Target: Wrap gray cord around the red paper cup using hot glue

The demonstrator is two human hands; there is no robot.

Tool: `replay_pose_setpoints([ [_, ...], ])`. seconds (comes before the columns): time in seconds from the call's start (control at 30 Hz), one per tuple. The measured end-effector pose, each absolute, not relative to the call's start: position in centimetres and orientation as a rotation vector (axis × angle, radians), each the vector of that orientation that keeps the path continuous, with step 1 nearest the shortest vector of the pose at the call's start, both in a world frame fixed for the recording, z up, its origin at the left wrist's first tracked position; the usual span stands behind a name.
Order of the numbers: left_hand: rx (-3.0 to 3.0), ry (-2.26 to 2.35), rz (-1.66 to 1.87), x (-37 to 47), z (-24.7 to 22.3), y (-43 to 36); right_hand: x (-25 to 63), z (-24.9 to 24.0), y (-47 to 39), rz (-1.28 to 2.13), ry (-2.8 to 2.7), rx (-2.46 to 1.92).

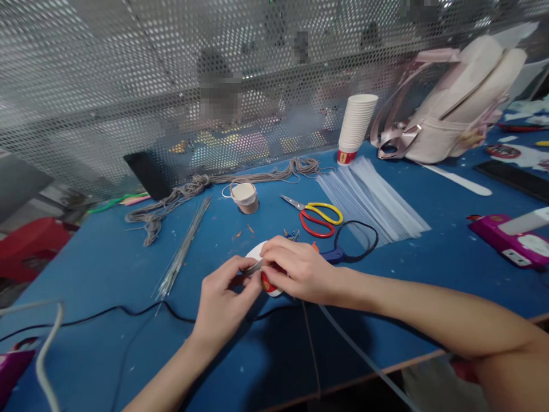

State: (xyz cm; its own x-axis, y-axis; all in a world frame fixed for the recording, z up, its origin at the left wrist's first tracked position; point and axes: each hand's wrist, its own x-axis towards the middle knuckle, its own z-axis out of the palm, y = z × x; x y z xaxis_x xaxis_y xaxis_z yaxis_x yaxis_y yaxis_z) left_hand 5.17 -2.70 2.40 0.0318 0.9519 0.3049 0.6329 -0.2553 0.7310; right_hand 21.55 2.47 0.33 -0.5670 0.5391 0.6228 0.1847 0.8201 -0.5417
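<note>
Nearest to me, a pale flat strip [364,355] runs from around the hands over the near edge of the table [214,383], with a thin cord [312,349] hanging just left of it. Over at the near left there's a purple gadget [15,372], cut off by the frame.

Then the main bit: a red-and-white cup [271,284], mid-table, mostly covered by fingers. Left hand [225,294] is nearly closed, thumb and fingertips pinched at the cup's left side. Right hand [302,269] is curled over its right side, fingers bent and close together. There's a greyish sliver between the fingertips, but I can't tell which hand has it.

Just past the right hand, a blue handle [332,256] with a black cord pokes out. Left of the hands lies a bundle of thin wires [184,252]. Farther back: red-and-yellow scissors [315,214], a fan of translucent strips [377,200] to their right, and a little wrapped cup [245,200] to their left. Behind those, a messy grey cord [257,174], a stack of paper cups [358,126], a pale backpack [458,109] far right, then a perforated metal panel [128,68].
</note>
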Motion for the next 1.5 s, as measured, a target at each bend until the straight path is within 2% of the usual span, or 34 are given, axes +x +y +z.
replay_pose_setpoints([
  [0.97,1.841,1.551,1.151,5.0,2.4,-2.5,21.5,-0.3,2.5,0.38,-2.067,-0.436],
  [1.5,1.865,1.523,1.192,4.7,1.9,-2.4,21.3,-0.5,2.4,0.446,-2.023,-0.468],
])
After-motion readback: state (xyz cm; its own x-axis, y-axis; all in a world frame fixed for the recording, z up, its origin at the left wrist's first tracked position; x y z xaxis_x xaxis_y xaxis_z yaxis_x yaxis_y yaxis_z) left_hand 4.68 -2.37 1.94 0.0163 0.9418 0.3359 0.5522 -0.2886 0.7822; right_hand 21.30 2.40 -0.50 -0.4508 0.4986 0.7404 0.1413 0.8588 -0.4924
